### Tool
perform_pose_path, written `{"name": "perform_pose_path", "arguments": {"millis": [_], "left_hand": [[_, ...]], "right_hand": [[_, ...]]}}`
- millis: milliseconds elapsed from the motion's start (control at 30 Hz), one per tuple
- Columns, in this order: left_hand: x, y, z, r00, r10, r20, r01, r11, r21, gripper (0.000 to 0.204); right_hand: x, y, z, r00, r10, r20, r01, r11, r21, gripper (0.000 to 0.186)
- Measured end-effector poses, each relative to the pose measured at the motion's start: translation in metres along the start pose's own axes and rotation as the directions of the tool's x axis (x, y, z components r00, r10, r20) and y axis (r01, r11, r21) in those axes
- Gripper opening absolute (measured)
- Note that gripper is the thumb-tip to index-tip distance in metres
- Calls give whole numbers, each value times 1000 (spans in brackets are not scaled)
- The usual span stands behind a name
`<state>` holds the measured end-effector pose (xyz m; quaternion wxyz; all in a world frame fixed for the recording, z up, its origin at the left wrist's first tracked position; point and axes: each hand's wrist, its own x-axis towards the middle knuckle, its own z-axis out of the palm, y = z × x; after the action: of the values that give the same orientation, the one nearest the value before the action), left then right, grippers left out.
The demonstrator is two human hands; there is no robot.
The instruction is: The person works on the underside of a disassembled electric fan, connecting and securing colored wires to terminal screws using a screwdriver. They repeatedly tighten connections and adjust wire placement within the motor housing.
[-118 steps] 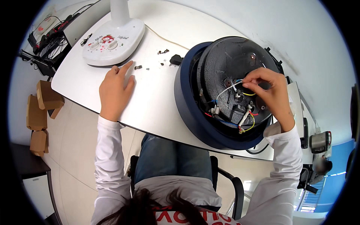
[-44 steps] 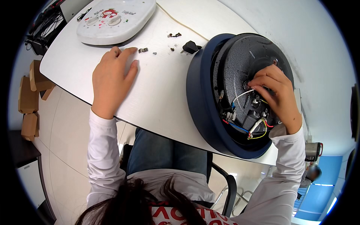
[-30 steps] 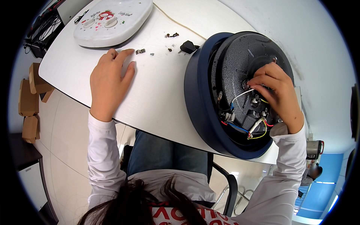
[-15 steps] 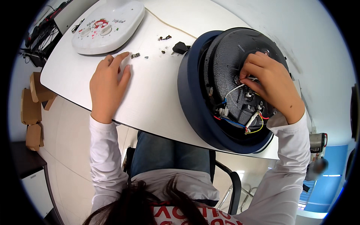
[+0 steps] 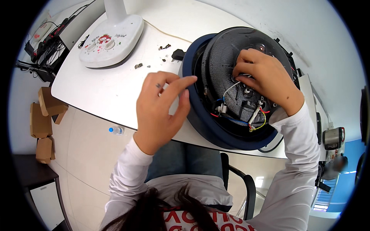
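Note:
A round dark-blue appliance housing [image 5: 192,111] sits on the table to the right, its inside exposed. Within it is a dark, speckled metal shell [image 5: 221,57] carrying wires and terminals. My right hand [image 5: 266,77] rests over the middle of this shell, with fingertips pinched on a white wire [image 5: 230,90]; the wire's end is hidden under the fingers. At the housing's left rim hovers my left hand [image 5: 160,109], thumb and forefinger apart, holding nothing. Red, blue and yellow-green wires [image 5: 264,124] run along the shell's near side.
Left of the housing lie a black plug [image 5: 178,55], small dark metal parts [image 5: 165,47] and a small clip-like piece [image 5: 138,66]. A white appliance base [image 5: 115,50] with two knobs stands farther left. Cardboard boxes [image 5: 40,121] and a blue-capped bottle [image 5: 116,131] are on the floor.
My left hand has moved right, from beside the small parts to the housing's left rim. My right hand keeps its pinch at the white wire. The whole view has shifted slightly.

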<state>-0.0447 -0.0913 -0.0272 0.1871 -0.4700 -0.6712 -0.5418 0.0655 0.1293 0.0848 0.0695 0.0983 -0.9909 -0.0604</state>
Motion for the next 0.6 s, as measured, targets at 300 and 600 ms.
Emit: {"name": "perform_pose_path", "arguments": {"millis": [300, 600], "left_hand": [[-24, -23, 11, 916, -389, -104, 345, 891, -295, 29], [-30, -36, 7, 814, -559, 156, 549, 654, -520, 23]], "right_hand": [[-7, 3, 5, 999, 33, -42, -29, 996, 80, 7], [-6, 2, 7, 999, 21, -50, -19, 999, 50, 7]]}}
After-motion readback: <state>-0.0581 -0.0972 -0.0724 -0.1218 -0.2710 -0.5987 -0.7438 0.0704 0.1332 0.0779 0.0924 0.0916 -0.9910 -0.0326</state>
